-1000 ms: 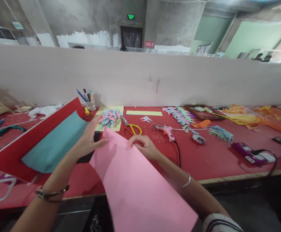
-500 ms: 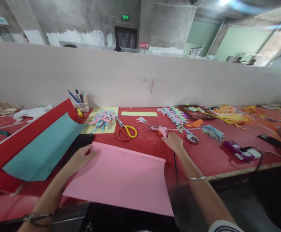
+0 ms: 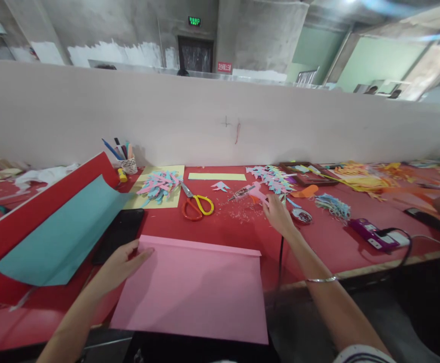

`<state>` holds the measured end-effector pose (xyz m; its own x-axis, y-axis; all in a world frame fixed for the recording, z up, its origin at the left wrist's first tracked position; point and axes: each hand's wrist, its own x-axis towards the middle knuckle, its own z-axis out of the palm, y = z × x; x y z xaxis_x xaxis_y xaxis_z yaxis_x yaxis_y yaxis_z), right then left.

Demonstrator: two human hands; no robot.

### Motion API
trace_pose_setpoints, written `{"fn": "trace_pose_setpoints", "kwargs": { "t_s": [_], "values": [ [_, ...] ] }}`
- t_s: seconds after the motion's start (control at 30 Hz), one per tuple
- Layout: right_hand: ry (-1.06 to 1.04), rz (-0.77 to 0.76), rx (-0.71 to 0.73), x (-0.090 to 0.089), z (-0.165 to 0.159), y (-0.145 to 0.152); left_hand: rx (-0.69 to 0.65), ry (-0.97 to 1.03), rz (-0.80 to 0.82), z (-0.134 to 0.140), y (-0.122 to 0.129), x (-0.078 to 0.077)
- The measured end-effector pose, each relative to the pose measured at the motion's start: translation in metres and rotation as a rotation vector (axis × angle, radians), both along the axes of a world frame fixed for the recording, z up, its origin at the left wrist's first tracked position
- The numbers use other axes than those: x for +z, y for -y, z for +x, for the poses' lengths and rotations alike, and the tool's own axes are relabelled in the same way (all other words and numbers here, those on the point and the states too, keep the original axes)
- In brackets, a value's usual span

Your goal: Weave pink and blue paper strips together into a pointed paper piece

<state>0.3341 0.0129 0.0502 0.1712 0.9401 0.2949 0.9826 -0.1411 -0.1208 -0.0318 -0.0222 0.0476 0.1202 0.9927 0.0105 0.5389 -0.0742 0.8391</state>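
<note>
Two things are being held: a sheet of pink paper is being pinched near its far left corner by the left hand, thumb on top, and the handle of a pink glue gun is being gripped by the fingers of the right hand. The paper is being held over the near edge of the red surface, with a narrow fold being shown along its far side. The glue gun's nozzle is being pointed leftward, toward scissors with red and yellow handles. Between the left hand and a tilted red board, a black flat object is being supported by the surface; blue paper is being borne by the board. Farther back, a yellow sheet is being partly covered by a heap of paper strips, and pens are being held by a cup. At the right, a purple power strip is being joined by a dark cord.
</note>
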Motion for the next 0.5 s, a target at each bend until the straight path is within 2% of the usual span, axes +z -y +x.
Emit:
{"fn": "trace_pose_setpoints", "kwargs": {
  "t_s": [0.17,0.33,0.5],
  "values": [
    [0.008,0.007,0.098,-0.002,0.020,-0.021,0.039,0.020,-0.025,0.007,0.002,-0.002],
    [-0.004,-0.069,0.121,-0.010,0.035,-0.035,0.063,0.039,-0.010,0.010,0.005,-0.002],
    [-0.012,-0.118,0.075,0.002,0.028,-0.040,0.055,0.022,0.030,0.012,0.007,0.003]
  ]
}}
